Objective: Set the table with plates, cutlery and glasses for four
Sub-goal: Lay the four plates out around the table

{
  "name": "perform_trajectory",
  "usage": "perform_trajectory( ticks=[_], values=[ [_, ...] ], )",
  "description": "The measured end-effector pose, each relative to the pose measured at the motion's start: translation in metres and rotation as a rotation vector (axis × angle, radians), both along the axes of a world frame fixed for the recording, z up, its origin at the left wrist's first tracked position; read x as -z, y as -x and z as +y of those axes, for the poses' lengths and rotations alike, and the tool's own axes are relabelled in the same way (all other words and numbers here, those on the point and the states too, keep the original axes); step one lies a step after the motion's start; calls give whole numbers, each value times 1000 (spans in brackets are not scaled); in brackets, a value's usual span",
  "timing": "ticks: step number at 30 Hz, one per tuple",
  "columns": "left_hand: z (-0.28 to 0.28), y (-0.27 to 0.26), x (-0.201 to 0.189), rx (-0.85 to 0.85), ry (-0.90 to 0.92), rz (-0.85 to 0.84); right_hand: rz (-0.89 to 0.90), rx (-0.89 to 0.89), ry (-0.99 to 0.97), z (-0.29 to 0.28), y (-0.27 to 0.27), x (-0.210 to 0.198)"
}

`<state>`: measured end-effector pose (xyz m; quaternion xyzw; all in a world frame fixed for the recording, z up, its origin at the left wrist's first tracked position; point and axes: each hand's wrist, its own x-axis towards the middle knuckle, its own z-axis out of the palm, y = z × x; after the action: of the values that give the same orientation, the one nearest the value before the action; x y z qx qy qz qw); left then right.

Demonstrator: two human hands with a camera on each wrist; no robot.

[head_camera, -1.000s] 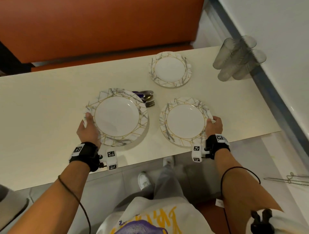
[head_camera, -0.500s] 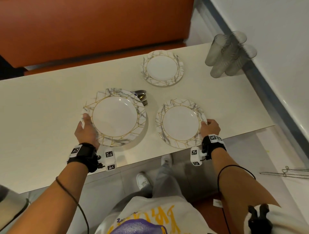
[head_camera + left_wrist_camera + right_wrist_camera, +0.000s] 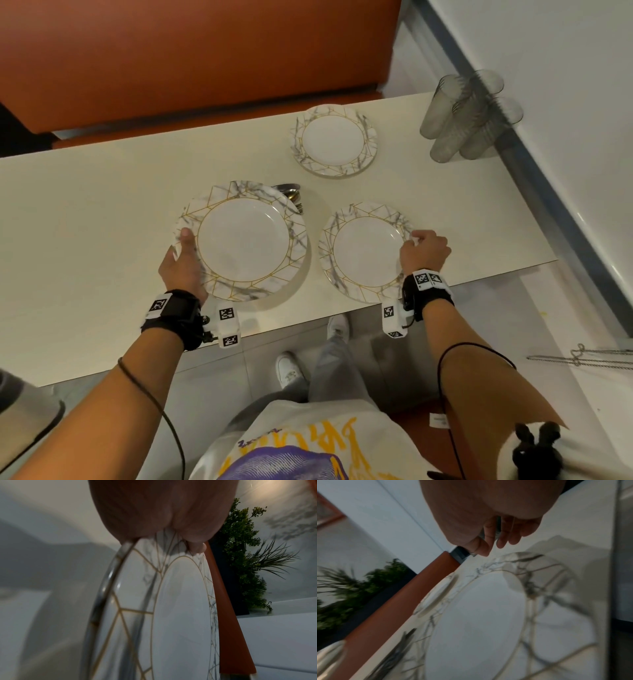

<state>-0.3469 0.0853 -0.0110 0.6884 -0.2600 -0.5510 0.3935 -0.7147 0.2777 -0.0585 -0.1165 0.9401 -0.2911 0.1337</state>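
Behind the large round marble-patterned plate with gold lines (image 3: 244, 240), a small bunch of metal cutlery (image 3: 291, 194) lies mostly hidden, only a spoon bowl and fork tines showing past the rim. That plate is raised off the cream table top (image 3: 85, 212), casting a shadow below it; the left hand (image 3: 183, 262) grips its left edge, thumb on the rim, fingers out of sight underneath. On the table near the front edge lies a smaller plate of the same pattern (image 3: 363, 251); the right hand (image 3: 424, 251) hovers at its right rim with fingers loosely curled, and whether they touch it is hard to tell, the right wrist view being blurred. A third matching plate (image 3: 334, 140) lies farther back. Four clear ribbed tumblers (image 3: 469, 120) cluster at the far right corner, beside the wall
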Motion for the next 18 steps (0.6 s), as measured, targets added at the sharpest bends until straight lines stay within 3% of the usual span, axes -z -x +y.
perform_trajectory(
  ticks=[4, 10, 18],
  values=[
    [4, -3, -6, 61, -29, 12, -105, -275, 236, -33, -32, -25],
    [7, -13, -19, 158, -44, 64, -433, -629, 240, -91, -102, -67],
    [-7, -55, -33, 178, -130, 138, -267, -855, 159, -143, -144, -81]
  ],
)
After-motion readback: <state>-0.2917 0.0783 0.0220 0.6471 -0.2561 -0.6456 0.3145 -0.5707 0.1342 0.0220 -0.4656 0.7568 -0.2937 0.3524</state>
